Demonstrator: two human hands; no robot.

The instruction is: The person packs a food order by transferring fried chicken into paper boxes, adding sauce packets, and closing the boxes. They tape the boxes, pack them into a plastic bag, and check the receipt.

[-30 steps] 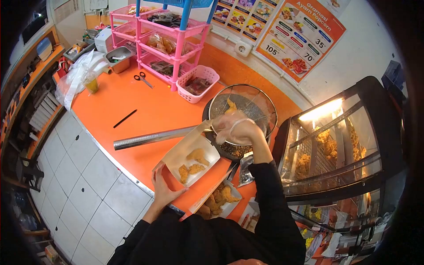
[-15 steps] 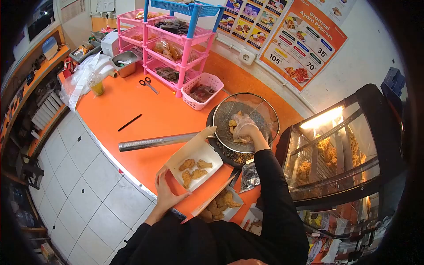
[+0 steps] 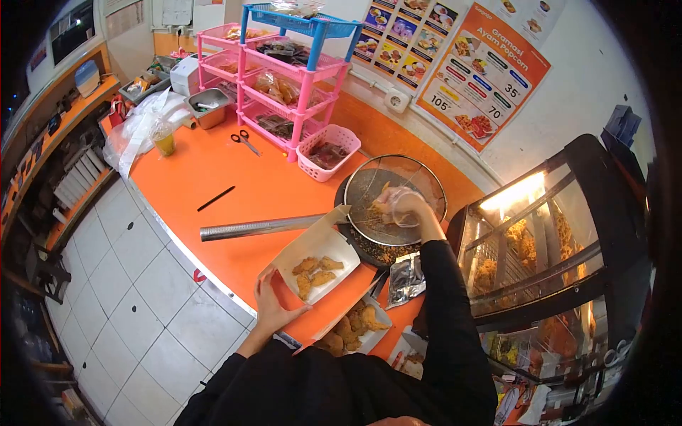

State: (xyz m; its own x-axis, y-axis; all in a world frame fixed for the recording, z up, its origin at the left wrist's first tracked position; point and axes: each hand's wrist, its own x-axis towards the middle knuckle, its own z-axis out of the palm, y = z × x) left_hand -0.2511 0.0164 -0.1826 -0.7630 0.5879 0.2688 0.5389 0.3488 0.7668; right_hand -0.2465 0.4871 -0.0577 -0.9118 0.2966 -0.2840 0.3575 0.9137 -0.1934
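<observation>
My left hand [image 3: 273, 309] holds the near left side of an open paper box [image 3: 339, 245], fingers on one edge and thumb along another. Several fried chicken pieces [image 3: 312, 275] lie inside it. Over a round wire strainer [image 3: 359, 174], my right hand [image 3: 403, 206] in a clear plastic glove has its fingers closed around a piece of fried chicken [image 3: 383, 206]. The strainer's long metal handle [image 3: 263, 228] points left across the table. Beneath the strainer is a dark pan [image 3: 376, 248] with fried crumbs.
A second box of fried chicken [image 3: 366, 323] sits close to my body, near a silver packet [image 3: 407, 277]. On the right stands a lit glass warmer [image 3: 533, 248]. Pink rack shelves [image 3: 302, 99], a pink basket [image 3: 328, 153], scissors [image 3: 245, 142] and a black pen [image 3: 216, 199] are farther back.
My right hand has shifted slightly and its fingers now point left around the chicken in the strainer. My left hand stays at the box. The whole view has tilted a little.
</observation>
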